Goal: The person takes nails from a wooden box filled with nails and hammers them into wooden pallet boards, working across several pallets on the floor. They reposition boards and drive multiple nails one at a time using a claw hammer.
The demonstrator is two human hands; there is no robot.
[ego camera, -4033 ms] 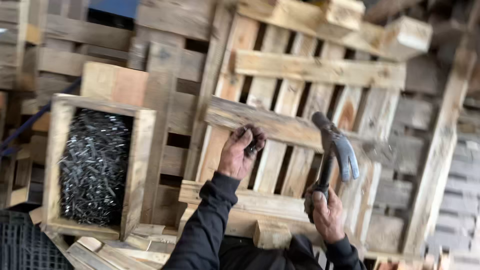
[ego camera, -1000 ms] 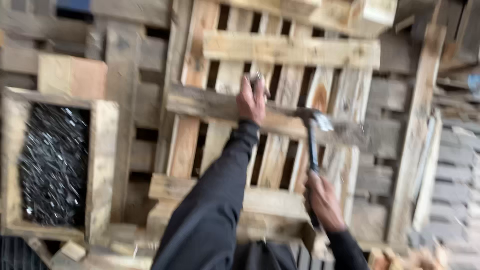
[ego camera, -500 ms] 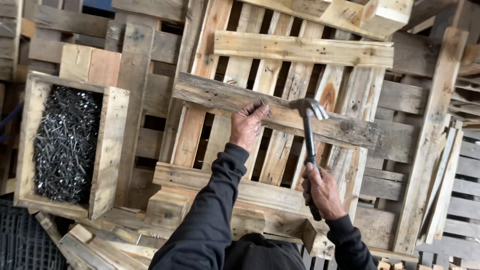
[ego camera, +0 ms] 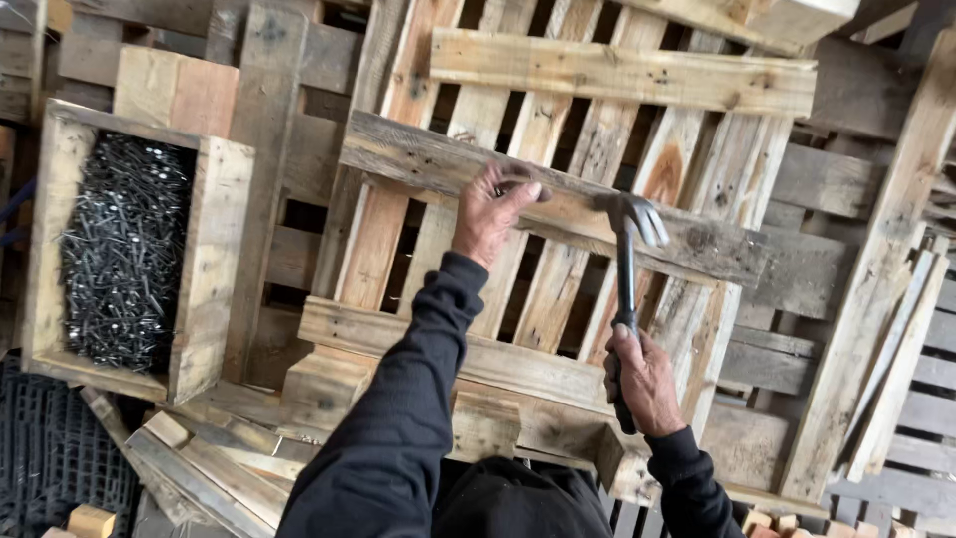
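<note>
Your left hand (ego camera: 490, 214) rests on the grey cross board (ego camera: 558, 199) of the wooden pallet (ego camera: 617, 75), fingers curled at its upper edge — whether they pinch a nail, you cannot tell. Your right hand (ego camera: 642, 379) grips the hammer (ego camera: 627, 269) by its dark handle, head up against that board — the open wooden box of nails (ego camera: 124, 249) sits well apart at left

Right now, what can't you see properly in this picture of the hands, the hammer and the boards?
All from the head view:
- Whether the left hand pinches a nail: its fingers curl over the spot on the grey board.
- The hammer handle's lower end: the right hand wraps it.
- The pallet's far side: cut off by the top edge.
- Single nails in the wooden box: too small and tangled to count.
</note>
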